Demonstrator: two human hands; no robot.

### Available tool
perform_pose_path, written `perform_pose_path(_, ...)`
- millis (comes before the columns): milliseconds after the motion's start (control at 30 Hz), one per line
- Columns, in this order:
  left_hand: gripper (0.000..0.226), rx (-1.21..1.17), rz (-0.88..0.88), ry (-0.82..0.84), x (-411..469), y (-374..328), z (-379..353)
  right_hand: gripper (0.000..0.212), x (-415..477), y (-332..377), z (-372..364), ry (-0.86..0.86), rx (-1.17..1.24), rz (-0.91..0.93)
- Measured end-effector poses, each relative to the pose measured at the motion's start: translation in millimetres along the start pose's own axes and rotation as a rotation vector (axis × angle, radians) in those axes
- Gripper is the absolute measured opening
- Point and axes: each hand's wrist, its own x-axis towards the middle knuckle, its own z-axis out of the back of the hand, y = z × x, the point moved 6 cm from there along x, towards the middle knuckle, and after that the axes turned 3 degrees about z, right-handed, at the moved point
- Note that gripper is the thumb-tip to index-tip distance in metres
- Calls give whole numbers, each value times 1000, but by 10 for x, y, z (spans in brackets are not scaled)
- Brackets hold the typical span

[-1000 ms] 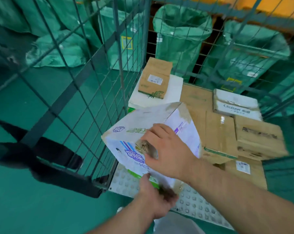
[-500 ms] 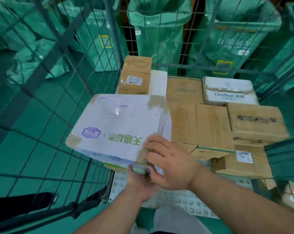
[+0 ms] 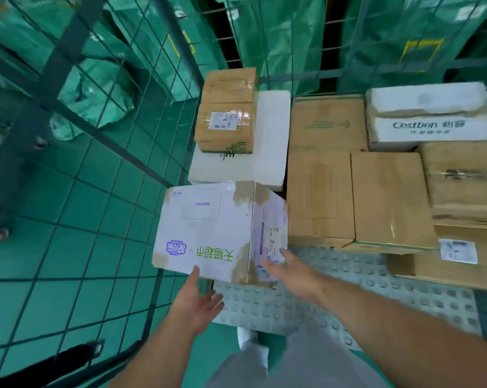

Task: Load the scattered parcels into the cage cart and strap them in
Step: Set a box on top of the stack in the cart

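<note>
White box (image 3: 208, 231), 9 o'clock: printed cardboard, slight sheen, brown tape patches.
Brown cartons (image 3: 390, 197), 3 o'clock: matt cardboard.
Carton (image 3: 227, 119), 12 o'clock: glossy clear tape over paper label.
Slab (image 3: 273, 135) beneath: white, matt, foam-like.
Deck (image 3: 306, 303), 6 o'clock: grey, studded.
Mesh (image 3: 96, 191), 9 o'clock: green-painted metal wire.
Sacks (image 3: 278, 37), 12 o'clock: green woven plastic.

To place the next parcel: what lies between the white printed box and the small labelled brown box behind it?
Head view: only the bare top of the white foam box that carries the brown box.
</note>
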Motion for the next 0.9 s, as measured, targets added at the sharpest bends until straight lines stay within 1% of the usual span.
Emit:
perform_pose_path(33, 77, 23, -21, -37, -16, -42, -1, 101, 44, 43, -45, 13, 120, -18)
perform_pose_path(67, 68, 53, -47, -85, 14, -115, 20, 107, 117, 81, -101, 35, 188, -23)
perform_pose_path(133, 61, 88, -97, -174, 107, -302, 129, 114, 198, 149, -237, 53, 217, -10)
perform_pose_path(200, 57, 136, -151, -243, 194, -538, 250, 117, 284, 182, -353, 11, 221, 11)
perform_pose_path(267, 50, 204, -220, -274, 287, -802, 328, 123, 386, 187, -438, -45, 207, 51)
perform_pose_path(367, 53, 311, -271, -298, 367, -1078, 329, 128, 544, 81, -494, -93, 194, 47)
perform_pose_path(433, 58, 344, -254, -287, 466, -1194, 360, 130, 605, -24, -500, -93, 189, 47)
perform_pose_path(467, 57, 328, -227, -269, 488, -1215, 375, 131, 622, -98, -517, -81, 187, 48)
perform_pose_path(500, 50, 299, -195, -226, 496, -1239, 389, 130, 612, -111, -525, -81, 179, 52)
perform_pose_path(567, 31, 290, -132, -158, 394, -1197, 362, 121, 497, -145, -539, -71, 186, 41)
perform_pose_path(633, 23, 301, -55, -134, 335, -1109, 408, 107, 428, -248, -576, -57, 184, 33)
perform_pose_path(667, 24, 272, -26, -105, 319, -1050, 445, 102, 419, -325, -579, -64, 178, 39)
perform_pose_path(700, 30, 230, -9, -78, 343, -996, 506, 100, 426, -380, -580, -71, 165, 45)
perform_pose_path(767, 57, 116, -45, -110, 421, -938, 700, 102, 455, -452, -601, -74, 143, 46)
perform_pose_path(800, 63, 69, -78, -149, 471, -922, 802, 99, 458, -435, -622, -55, 125, 37)
perform_pose_path(833, 60, 42, -119, -194, 415, -931, 857, 93, 468, -402, -638, -34, 108, 36)
perform_pose_path(900, 42, 34, -178, -283, 242, -966, 831, 78, 504, -332, -568, -44, 57, 26)
